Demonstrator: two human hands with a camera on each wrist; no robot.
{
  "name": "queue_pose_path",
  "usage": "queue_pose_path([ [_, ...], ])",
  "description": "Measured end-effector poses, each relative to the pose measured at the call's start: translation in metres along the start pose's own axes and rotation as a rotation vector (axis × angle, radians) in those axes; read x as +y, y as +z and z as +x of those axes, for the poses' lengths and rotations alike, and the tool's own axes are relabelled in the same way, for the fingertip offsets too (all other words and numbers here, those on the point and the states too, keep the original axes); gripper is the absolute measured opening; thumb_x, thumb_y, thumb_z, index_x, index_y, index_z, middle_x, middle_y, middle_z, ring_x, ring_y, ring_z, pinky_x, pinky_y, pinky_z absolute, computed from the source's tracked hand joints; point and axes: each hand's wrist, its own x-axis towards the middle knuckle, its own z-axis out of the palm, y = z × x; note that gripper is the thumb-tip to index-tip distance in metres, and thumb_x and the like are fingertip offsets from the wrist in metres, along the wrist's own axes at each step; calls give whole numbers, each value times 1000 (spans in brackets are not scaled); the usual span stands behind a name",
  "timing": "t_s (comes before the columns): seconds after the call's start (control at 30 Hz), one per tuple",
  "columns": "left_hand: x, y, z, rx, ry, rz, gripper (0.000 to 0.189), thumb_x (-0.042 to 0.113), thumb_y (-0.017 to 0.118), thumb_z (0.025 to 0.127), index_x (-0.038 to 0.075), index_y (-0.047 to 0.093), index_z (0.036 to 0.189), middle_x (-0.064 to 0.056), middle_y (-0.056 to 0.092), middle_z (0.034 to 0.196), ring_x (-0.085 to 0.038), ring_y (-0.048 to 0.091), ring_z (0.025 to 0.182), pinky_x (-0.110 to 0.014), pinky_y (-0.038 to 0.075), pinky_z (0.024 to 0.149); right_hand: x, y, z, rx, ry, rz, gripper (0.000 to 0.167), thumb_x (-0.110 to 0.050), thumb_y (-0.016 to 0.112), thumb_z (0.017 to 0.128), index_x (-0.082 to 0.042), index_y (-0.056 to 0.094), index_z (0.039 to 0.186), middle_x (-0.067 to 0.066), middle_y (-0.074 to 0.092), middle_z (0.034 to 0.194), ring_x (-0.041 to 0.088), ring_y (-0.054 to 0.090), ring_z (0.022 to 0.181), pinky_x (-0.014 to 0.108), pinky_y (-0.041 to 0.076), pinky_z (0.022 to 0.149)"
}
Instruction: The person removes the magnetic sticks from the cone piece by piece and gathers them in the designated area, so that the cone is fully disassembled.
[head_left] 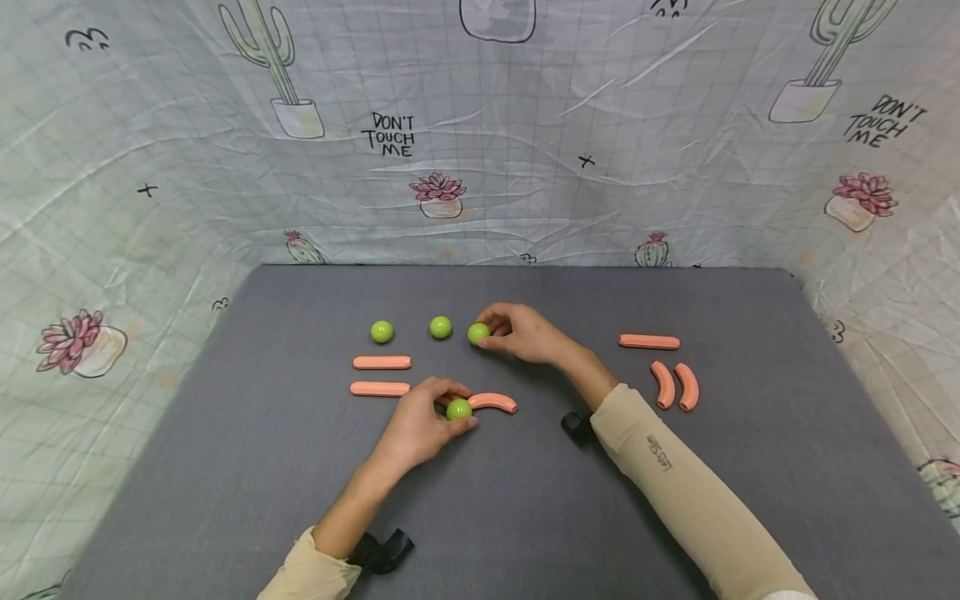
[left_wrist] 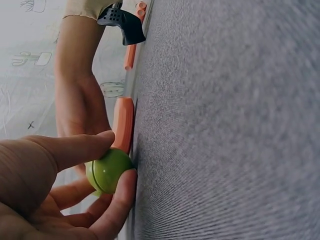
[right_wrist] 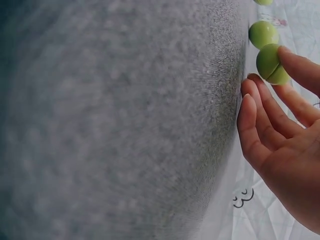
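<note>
My left hand [head_left: 418, 423] pinches a small glossy green ball [head_left: 459, 409] between thumb and fingers, close over the table. A seam runs round this ball in the left wrist view. Just beyond it lies a curved orange-pink toy sausage [head_left: 495, 402], its near end beside the ball. Farther back, my right hand [head_left: 527, 333] grips another green ball [head_left: 477, 334] by thumb and fingertips. In the right wrist view this ball [right_wrist: 271, 64] shows a seam, and a second ball [right_wrist: 263, 34] sits right behind it.
Two more green balls, one at the back left [head_left: 382, 332] and one nearer the middle [head_left: 440, 327], form a row. Two straight sausages [head_left: 382, 362] lie left. One straight sausage [head_left: 648, 342] and two curved ones [head_left: 686, 387] lie right on the grey table [head_left: 525, 517].
</note>
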Motion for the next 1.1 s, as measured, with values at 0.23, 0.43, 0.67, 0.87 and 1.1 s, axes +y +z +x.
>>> queue_pose_path([
  [0.23, -2, -2, -1, -18, -41, -69, 30, 12, 89, 82, 13, 77, 110, -5, 71, 109, -15, 69, 90, -30, 58, 79, 1, 5, 9, -8, -17, -14, 34, -21, 75, 98, -9, 69, 129, 12, 73, 115, 24, 69, 102, 34, 56, 86],
  [0.43, -2, -2, 0, -32, -57, -104, 31, 10, 89, 82, 14, 77, 111, -6, 71, 111, -12, 69, 84, -25, 58, 73, -1, 5, 16, -12, 2, -31, 35, -21, 74, 99, -9, 68, 131, 13, 72, 118, 25, 69, 105, 34, 56, 87],
  [0.67, -4, -2, 1, -51, -41, -118, 32, 7, 88, 82, 12, 77, 112, -6, 70, 111, -13, 70, 88, -24, 59, 75, -2, 6, 19, -26, 21, -43, 35, -18, 73, 99, -8, 67, 133, 14, 71, 119, 25, 68, 106, 32, 55, 85],
  [0.87, -4, -3, 0, -47, -29, -109, 32, 7, 88, 82, 12, 77, 112, -6, 70, 110, -13, 69, 88, -22, 58, 74, -2, 5, 19, -35, 26, -36, 38, -18, 72, 100, -8, 65, 136, 16, 71, 122, 26, 68, 108, 32, 55, 87],
  [1.1, -3, -2, 0, -22, -3, -38, 31, 9, 89, 82, 14, 78, 110, -5, 70, 109, -13, 64, 91, -27, 55, 79, -3, 3, 15, -52, 26, -31, 43, -20, 72, 100, -7, 62, 139, 17, 70, 125, 27, 67, 111, 36, 56, 93],
])
